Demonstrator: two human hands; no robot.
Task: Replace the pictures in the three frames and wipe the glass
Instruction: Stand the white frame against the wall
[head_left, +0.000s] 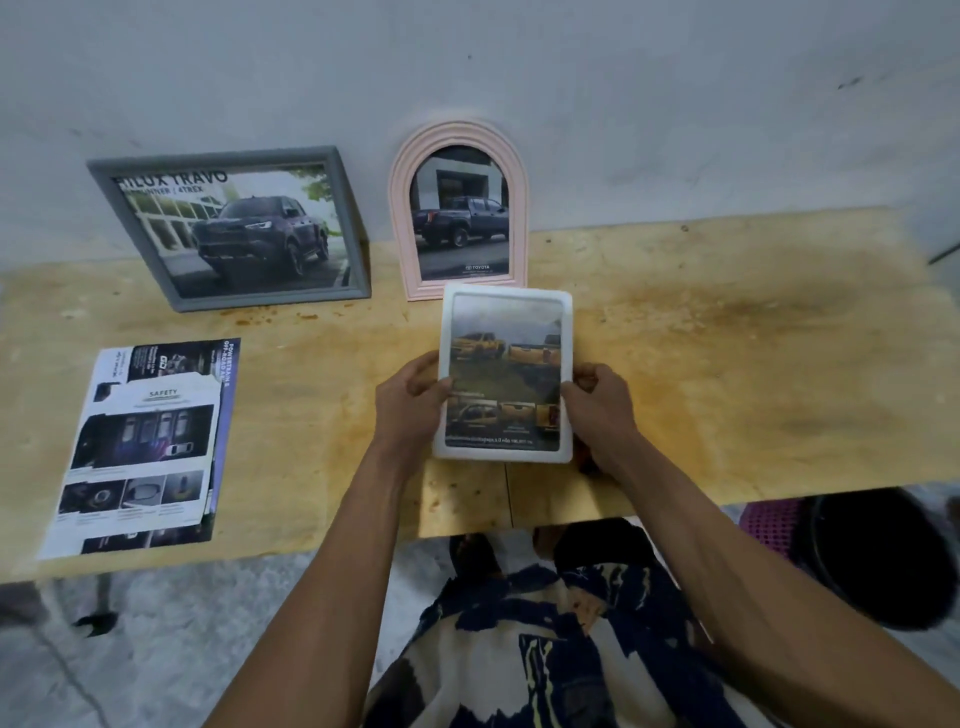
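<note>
My left hand (410, 400) and right hand (597, 405) grip the white frame (505, 371), fingers curled on its sides, grey frame (228, 228) at ten o'clock.

To your right the table (727, 338) looks open, while the grey frame (234, 228), pink arched frame (460, 208) and brochure (145, 447) crowd the back and left.

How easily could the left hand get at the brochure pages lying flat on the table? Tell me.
Probably not at once: the left hand grips the white frame together with the right hand. Once freed, nothing stands between it and the brochure pages.
</note>
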